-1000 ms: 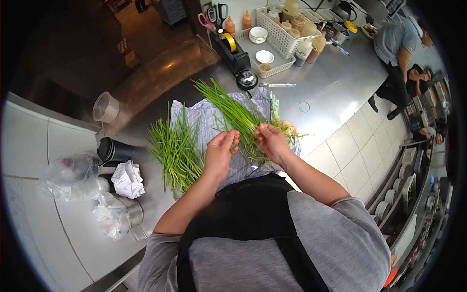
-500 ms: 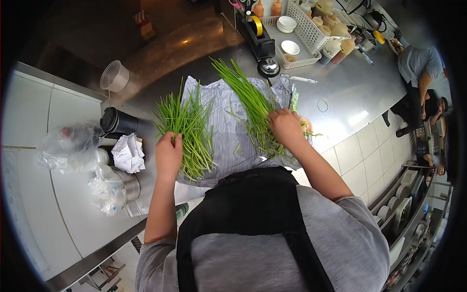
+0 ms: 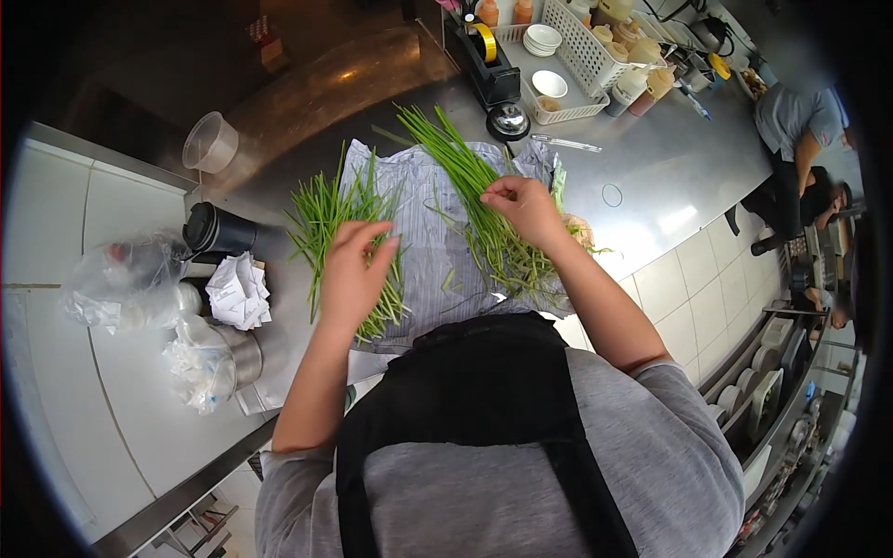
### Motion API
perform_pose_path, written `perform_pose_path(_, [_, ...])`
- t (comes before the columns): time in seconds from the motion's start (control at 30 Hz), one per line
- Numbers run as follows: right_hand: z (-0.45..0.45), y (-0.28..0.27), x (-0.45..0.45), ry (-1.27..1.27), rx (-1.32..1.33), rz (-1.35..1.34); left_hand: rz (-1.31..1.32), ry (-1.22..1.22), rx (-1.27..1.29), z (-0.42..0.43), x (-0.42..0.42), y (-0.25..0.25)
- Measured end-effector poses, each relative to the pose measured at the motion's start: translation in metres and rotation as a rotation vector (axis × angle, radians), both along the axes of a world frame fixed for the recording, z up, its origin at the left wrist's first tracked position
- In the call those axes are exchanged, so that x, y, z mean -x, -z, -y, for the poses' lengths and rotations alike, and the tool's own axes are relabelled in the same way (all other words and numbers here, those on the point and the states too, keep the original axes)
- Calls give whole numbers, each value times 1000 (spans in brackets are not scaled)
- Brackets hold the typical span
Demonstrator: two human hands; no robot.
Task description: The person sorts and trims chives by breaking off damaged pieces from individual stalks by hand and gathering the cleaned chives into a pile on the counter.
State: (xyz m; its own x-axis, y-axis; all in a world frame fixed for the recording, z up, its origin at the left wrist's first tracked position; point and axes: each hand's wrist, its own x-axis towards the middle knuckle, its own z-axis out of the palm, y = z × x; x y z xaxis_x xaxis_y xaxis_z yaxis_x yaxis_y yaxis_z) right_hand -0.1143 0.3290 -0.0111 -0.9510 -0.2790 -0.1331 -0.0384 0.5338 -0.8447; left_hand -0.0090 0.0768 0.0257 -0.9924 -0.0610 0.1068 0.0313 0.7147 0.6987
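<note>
Two piles of long green chives lie on a crumpled striped grey cloth on the steel counter. Over the left chive pile (image 3: 316,219) hovers my left hand (image 3: 358,270), its fingers spread and nothing visible in them. My right hand (image 3: 526,212) is above the right chive pile (image 3: 451,158), thumb and fingertips pinched together. Whatever the pinch holds, if anything, is too small to make out. Loose green bits lie on the cloth (image 3: 433,251) between the piles. Yellowish, limp stalks (image 3: 521,270) are heaped below my right wrist.
A clear plastic tub (image 3: 211,144), a black cup (image 3: 219,228), crumpled paper (image 3: 239,291) and plastic bags (image 3: 126,279) stand at left. At the back are a tape dispenser (image 3: 493,79), call bell (image 3: 509,121), pen (image 3: 567,143) and white basket (image 3: 581,46). People are at far right.
My left hand has lifted off the left chive pile and moved right, fingers opening. My right hand has shifted up and left over the right pile, now pinched.
</note>
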Motion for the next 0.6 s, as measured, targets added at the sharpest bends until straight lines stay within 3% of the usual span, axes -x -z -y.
perform_pose_path(0.03, [-2, -1, 0, -6, -4, -2, 180, 55, -246, -12, 8, 6])
perform_pose_path(0.1, [-6, -2, -2, -46, 365, 162, 357, 55, -784, -40, 26, 21])
perform_pose_path(0.13, [-6, -5, -5, -47, 362, 161, 355, 55, -787, -55, 33, 21])
perform_pose_path(0.2, [-5, -17, -14, -89, 456, 195, 297, 51, -1044, -81, 45, 21])
perform_pose_path(0.33, [-10, -25, -24, -72, 579, 183, 278, 84, -1086, -96, 60, 16])
perform_pose_path(0.4, [-19, -27, -29, -88, 435, 222, 237, -33, -1171, -96, 65, 14])
perform_pose_path(0.6, [-22, -12, -46, -75, 466, 298, 205, -86, -1329, -93, 62, 8])
